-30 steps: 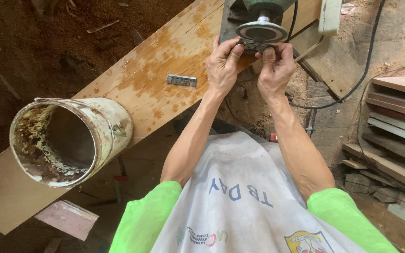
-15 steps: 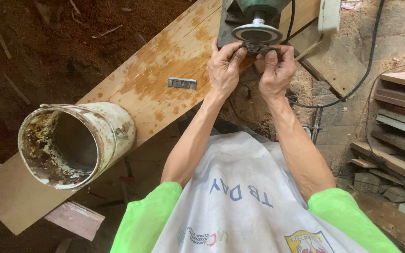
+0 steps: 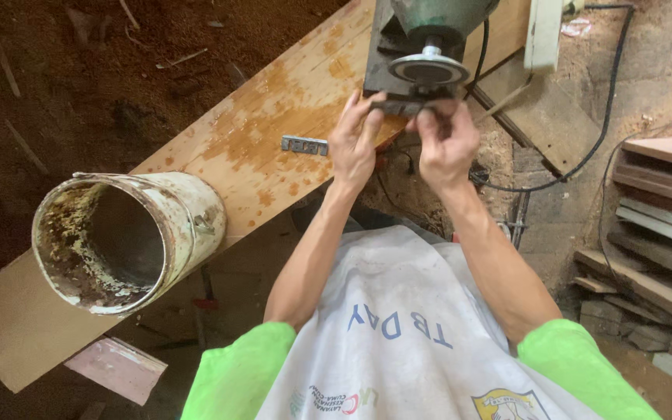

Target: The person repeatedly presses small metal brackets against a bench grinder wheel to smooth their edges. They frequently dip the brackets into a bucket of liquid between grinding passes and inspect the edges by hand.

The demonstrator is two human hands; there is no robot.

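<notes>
My left hand (image 3: 354, 144) and my right hand (image 3: 446, 140) together pinch a flat dark metal blade (image 3: 400, 106), one hand at each end. The blade sits just below the round grinding disc (image 3: 428, 68) of a green bench grinder (image 3: 434, 15), which stands at the far end of a stained wooden board (image 3: 258, 148). A second small flat metal piece (image 3: 304, 145) lies on the board left of my left hand.
A dirty white bucket (image 3: 130, 237), empty and crusted inside, stands on the board at the left. A black cable (image 3: 596, 132) runs from the grinder to the right. Stacked planks (image 3: 663, 202) lie at the right. Sawdust-covered ground (image 3: 79, 85) lies beyond the board.
Both hands have dropped slightly away from the grinding disc, still holding the blade between them. The view has shifted a little.
</notes>
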